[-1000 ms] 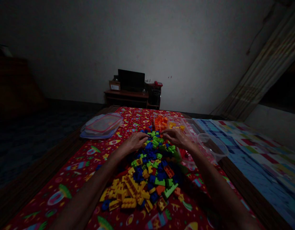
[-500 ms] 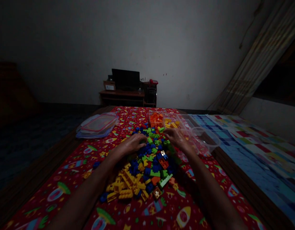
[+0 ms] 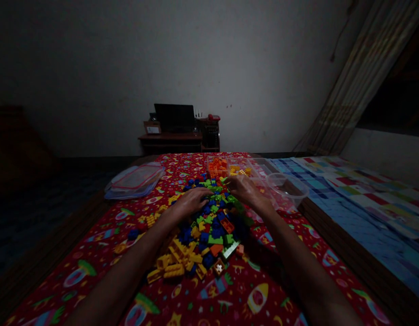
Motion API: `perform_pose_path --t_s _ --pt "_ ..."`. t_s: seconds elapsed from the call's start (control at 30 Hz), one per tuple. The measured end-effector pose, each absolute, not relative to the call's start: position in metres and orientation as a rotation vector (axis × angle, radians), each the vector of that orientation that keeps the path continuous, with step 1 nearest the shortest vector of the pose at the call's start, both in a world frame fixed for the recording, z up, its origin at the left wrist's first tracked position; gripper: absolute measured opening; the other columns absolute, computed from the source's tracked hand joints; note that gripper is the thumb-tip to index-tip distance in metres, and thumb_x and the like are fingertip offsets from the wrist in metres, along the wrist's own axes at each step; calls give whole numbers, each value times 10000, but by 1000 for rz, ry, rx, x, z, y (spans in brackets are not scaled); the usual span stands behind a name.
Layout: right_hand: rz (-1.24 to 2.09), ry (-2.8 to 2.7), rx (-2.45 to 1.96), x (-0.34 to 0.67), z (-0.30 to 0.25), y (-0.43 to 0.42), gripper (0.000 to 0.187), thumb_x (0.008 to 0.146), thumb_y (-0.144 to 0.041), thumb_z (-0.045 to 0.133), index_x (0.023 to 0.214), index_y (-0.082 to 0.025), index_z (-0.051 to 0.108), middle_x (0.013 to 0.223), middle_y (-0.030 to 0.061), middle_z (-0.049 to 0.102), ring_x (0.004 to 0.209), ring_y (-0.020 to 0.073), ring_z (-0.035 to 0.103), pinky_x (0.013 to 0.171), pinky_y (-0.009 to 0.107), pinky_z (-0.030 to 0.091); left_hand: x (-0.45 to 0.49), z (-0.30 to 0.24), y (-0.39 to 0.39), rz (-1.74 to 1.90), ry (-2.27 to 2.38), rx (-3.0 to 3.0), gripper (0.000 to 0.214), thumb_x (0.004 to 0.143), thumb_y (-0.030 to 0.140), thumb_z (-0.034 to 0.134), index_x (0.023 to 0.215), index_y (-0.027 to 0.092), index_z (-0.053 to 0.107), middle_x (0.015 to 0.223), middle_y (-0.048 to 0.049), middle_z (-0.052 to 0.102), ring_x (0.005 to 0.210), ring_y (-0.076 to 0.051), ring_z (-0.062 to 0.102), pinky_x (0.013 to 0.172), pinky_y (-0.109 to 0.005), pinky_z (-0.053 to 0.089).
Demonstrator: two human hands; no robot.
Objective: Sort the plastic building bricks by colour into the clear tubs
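A loose heap of plastic building bricks (image 3: 214, 226), mostly blue, green and yellow, lies on the red patterned cloth (image 3: 182, 170). Over the heap's left side reaches my left hand (image 3: 195, 200), its fingers stretched out low above green and blue bricks and nothing visible in them. My right hand (image 3: 243, 188) is at the heap's far right side, its fingers bent together beside green bricks; whatever they hold, if anything, is hidden. Yellow bricks (image 3: 177, 260) gather at the near left. Just beyond my right hand, a clear container holds orange bricks (image 3: 218, 167) and, beside them, yellow bricks (image 3: 239, 170).
Clear lids (image 3: 134, 181) with red and blue rims are stacked at the left edge. A round clear tub (image 3: 287, 185) stands at the right, by other clear containers. Farther off are a desk (image 3: 170, 138) with a monitor (image 3: 174, 117), and a blue checked bedspread (image 3: 338, 213).
The view has shifted slightly. My right hand has moved a little farther over the bricks beside the yellow ones' container. My left hand's fingers are stretched out more than before.
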State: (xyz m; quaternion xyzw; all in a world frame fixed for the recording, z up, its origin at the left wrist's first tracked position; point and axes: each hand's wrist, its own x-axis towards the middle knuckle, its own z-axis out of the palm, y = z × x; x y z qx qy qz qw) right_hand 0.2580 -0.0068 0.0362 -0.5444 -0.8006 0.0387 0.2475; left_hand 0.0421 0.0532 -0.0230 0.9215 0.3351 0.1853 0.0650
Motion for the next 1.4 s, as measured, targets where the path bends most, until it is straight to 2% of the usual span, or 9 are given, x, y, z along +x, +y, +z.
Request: perform_pose_path --t_s 0.1,0.33,0.47,0.57,0.67,0.8,0.97,1.17,1.4 --pt "117 -2181 -1546 250 33 -10 321 783 -88 490 1054 -152 648 963 110 672 858 200 607 737 274 438 41 -22 52 602 1149 2754 299 816 252 540 1090 193 644 1122 -90 638 1044 -223 589 933 -336 451" --pt "139 -2204 -1511 240 15 1 449 799 -63 496 1244 -103 548 1208 153 602 1127 232 538 942 333 406 38 -1 53 821 1216 2608 121 750 228 562 810 175 653 892 -67 662 870 -201 616 818 -310 476" --pt "122 -2271 -1516 227 17 20 447 825 -81 499 1269 -116 533 1229 149 596 1160 231 527 959 332 405 31 5 58 954 1255 2219 204 709 368 606 757 170 607 744 -29 663 738 -188 630 706 -309 494" --pt "117 -2428 -1576 212 21 37 363 834 -97 497 1184 -91 592 1153 165 633 1098 232 572 901 293 431 27 6 58 1028 1168 1847 396 593 438 698 850 168 566 691 -3 654 675 -186 641 629 -304 508" --pt "146 -2530 -1636 200 20 48 302 836 -99 486 1095 -64 639 1104 188 649 1027 233 611 830 267 451 27 10 53 1056 1138 1652 550 533 407 756 981 178 533 662 27 639 686 -188 652 616 -297 518" --pt "158 -2406 -1633 202 15 49 359 780 -117 550 1126 -79 636 1125 176 646 1055 253 595 843 283 449 29 10 52 1078 1166 1609 576 566 308 750 1077 182 515 676 37 620 693 -180 657 606 -287 528" --pt "219 -2163 -1464 218 13 37 427 777 -122 540 1199 -134 602 1109 111 666 1040 225 595 884 310 440 33 1 57 1180 1255 1745 616 540 249 763 1111 183 543 820 5 636 629 -149 644 554 -262 521" --pt "441 -1770 -1355 217 11 33 322 808 -262 569 1108 -150 596 963 83 668 880 196 621 789 327 476 42 4 46 1203 1180 1858 531 654 322 704 1143 186 549 742 -4 687 681 -192 681 616 -302 548" --pt "914 -1586 -1159 204 14 21 255 785 -380 574 920 -164 583 765 13 617 693 147 585 619 260 479 54 9 21 1189 1254 2367 513 781 228 637 1275 244 498 909 -22 720 803 -195 690 693 -269 519"
